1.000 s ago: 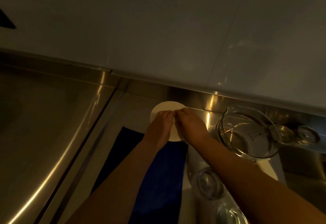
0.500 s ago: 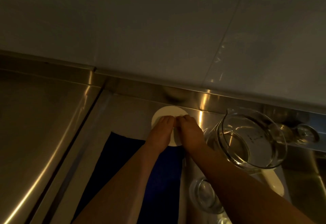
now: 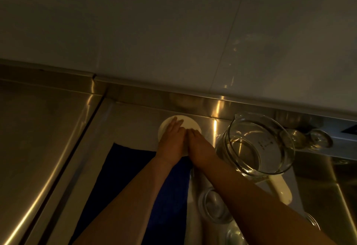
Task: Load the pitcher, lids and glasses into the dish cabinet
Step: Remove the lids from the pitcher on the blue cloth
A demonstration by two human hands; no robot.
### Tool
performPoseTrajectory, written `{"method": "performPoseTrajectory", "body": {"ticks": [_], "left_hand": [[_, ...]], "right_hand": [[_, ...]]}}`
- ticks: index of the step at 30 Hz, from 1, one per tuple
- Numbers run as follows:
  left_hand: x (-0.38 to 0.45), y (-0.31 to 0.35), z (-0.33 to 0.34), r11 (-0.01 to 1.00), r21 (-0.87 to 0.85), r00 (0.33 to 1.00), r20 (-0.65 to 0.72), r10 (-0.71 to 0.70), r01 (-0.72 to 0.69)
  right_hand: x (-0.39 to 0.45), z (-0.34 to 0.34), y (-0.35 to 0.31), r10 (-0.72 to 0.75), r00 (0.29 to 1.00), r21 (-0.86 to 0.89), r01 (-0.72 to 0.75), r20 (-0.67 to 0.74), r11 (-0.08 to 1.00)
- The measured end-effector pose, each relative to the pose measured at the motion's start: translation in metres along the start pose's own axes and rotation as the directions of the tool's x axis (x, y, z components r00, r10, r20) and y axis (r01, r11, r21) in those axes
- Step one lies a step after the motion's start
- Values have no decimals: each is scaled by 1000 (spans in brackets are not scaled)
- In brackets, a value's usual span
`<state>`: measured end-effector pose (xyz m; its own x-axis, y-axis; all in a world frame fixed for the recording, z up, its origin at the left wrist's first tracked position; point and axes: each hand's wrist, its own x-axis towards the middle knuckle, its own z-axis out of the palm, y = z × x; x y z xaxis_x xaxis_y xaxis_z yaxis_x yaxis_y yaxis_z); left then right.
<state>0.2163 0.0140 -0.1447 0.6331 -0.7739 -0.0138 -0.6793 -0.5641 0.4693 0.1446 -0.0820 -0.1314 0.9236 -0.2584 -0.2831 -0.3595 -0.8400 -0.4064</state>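
Note:
A round white lid (image 3: 190, 124) lies flat on the steel counter near the back wall. My left hand (image 3: 172, 140) rests on it with the fingers stretched flat across its top. Right beside it, my right hand (image 3: 201, 148) has its fingers bent down onto the lid's right part, and the two hands touch. A clear glass pitcher (image 3: 258, 144) with a white handle (image 3: 280, 188) stands just right of my right hand. A glass (image 3: 214, 206) shows under my right forearm, and two small glasses (image 3: 318, 138) stand behind the pitcher.
A dark blue cloth (image 3: 119, 177) lies on the counter (image 3: 135, 121) under my left forearm. A steel upstand (image 3: 193, 100) runs along the pale wall. A second steel surface (image 3: 38, 128) adjoins on the left. The light is dim.
My left hand's fingers have straightened and slid forward over the lid. The right hand stays beside it. The view has shifted slightly.

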Motion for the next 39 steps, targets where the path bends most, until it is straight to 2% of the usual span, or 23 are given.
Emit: {"method": "performPoseTrajectory", "body": {"ticks": [3, 5, 7, 9, 13, 16, 18, 20, 23, 25, 27, 29, 32, 34, 39], "left_hand": [[-10, 25, -21, 997, -77, 990, -139, 18, -29], [-23, 42, -40, 990, -76, 968, -231, 99, -119], [-37, 60, -56, 978, -39, 945, -268, 190, -207], [-49, 79, -69, 963, 29, 913, -311, 265, -270], [-64, 121, -79, 927, 111, 847, -379, 373, -359], [-68, 153, -70, 912, 168, 893, -200, 404, -375], [-68, 167, -56, 875, 341, 912, -102, 398, -343], [-71, 179, -42, 825, 456, 919, -36, 392, -334], [-76, 187, -25, 813, 475, 929, 29, 369, -337], [-80, 185, -21, 837, 409, 915, -11, 403, -364], [-87, 184, -19, 821, 378, 867, -82, 491, -429], [-91, 179, -12, 770, 439, 796, -175, 579, -464], [-90, 177, -8, 708, 510, 713, -233, 661, -489], [-88, 179, -6, 701, 539, 698, -262, 666, -466], [-85, 181, 0, 751, 518, 722, -319, 614, -409]], "right_hand": [[-22, -22, -6, -50, 997, -44, 48, -57, 998], [-47, -40, -15, -181, 978, -84, 172, -104, 981], [-76, -58, -22, -346, 917, -149, 321, -198, 935], [-104, -75, -24, -415, 868, -208, 368, -273, 906], [-151, -100, 2, -388, 854, -297, 293, -345, 909], [-183, -112, 30, -312, 865, -315, 192, -393, 930], [-199, -113, 45, -262, 883, -298, 148, -390, 943], [-210, -109, 58, -243, 887, -312, 120, -393, 942], [-217, -99, 75, -250, 887, -289, 140, -388, 947], [-218, -90, 84, -252, 883, -237, 167, -395, 957], [-217, -81, 91, -261, 887, -227, 185, -381, 956], [-217, -74, 93, -266, 886, -222, 192, -378, 956], [-216, -72, 92, -275, 872, -227, 196, -405, 954], [-215, -71, 92, -273, 859, -231, 187, -434, 955], [-208, -57, 88, -219, 831, -205, 130, -511, 970]]}}
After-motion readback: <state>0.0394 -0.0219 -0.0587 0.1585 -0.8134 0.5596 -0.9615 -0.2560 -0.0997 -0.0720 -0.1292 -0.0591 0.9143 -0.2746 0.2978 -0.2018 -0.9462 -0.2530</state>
